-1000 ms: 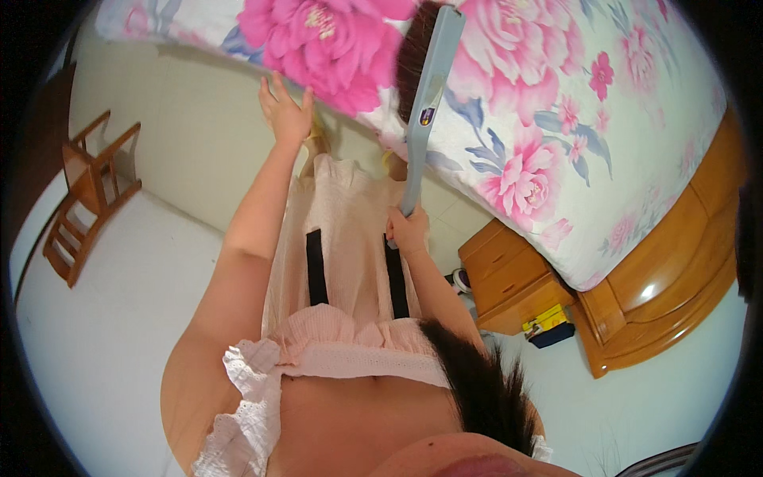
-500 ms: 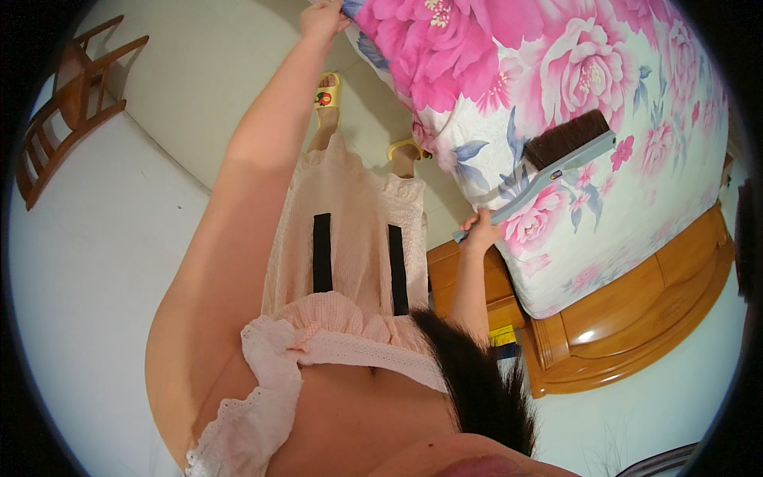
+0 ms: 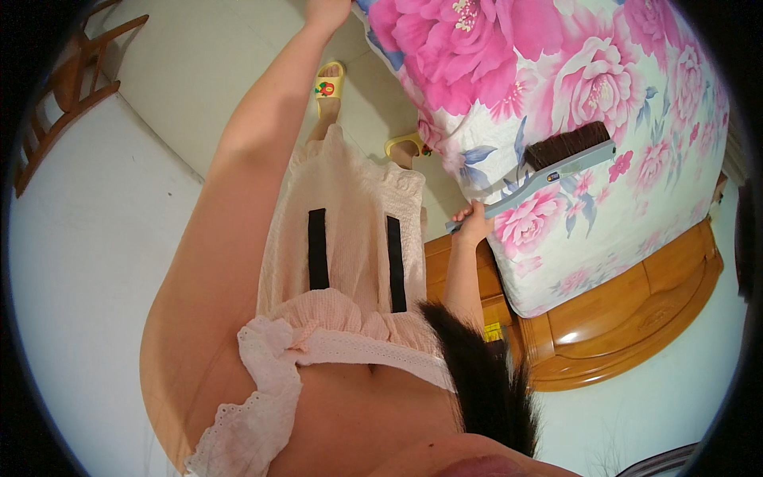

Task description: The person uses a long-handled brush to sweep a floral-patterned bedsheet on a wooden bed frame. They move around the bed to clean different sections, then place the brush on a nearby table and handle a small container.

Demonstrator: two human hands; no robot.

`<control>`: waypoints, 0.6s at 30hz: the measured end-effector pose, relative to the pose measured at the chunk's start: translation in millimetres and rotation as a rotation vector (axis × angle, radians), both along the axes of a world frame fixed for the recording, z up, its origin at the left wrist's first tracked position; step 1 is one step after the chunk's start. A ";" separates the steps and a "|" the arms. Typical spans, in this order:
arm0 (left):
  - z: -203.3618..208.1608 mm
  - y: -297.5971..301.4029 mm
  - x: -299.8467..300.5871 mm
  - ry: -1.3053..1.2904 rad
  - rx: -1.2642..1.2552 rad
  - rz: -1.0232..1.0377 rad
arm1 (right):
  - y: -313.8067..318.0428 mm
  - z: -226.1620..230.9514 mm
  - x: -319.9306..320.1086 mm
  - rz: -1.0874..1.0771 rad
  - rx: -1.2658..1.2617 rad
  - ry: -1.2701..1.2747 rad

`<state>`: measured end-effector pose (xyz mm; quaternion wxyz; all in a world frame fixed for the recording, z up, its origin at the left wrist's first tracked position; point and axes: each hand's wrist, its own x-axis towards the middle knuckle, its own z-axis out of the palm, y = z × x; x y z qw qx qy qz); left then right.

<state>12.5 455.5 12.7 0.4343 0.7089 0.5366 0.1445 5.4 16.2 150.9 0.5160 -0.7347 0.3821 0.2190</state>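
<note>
Right hand [image 3: 474, 223]: gripped brush [image 3: 554, 176] over bed [image 3: 660, 215]. Left hand [image 3: 328, 12]: grip undeterminable. Nearby stood headboard [image 3: 612, 334], chair [image 3: 73, 75]; forearm [image 3: 464, 278] part-hid nightstand [image 3: 439, 262].

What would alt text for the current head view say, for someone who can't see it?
A person's right hand grips a grey, dark-bristled brush over a bed's pink-flowered cover. The left hand, partly cut off by the picture's top edge, is beside the cover's edge. A wooden headboard lies lower right, a wooden chair upper left.
</note>
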 end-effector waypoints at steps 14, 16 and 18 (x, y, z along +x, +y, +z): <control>-16.8 32.6 10.6 0.140 0.248 -0.095 | 29.7 8.9 -29.6 0.161 0.169 -0.020; -30.4 36.9 4.9 0.153 0.176 -0.082 | 67.1 13.2 -51.2 0.228 0.295 0.080; -15.5 37.2 14.3 0.139 -0.069 -0.111 | 93.8 20.6 -65.2 0.341 0.379 0.282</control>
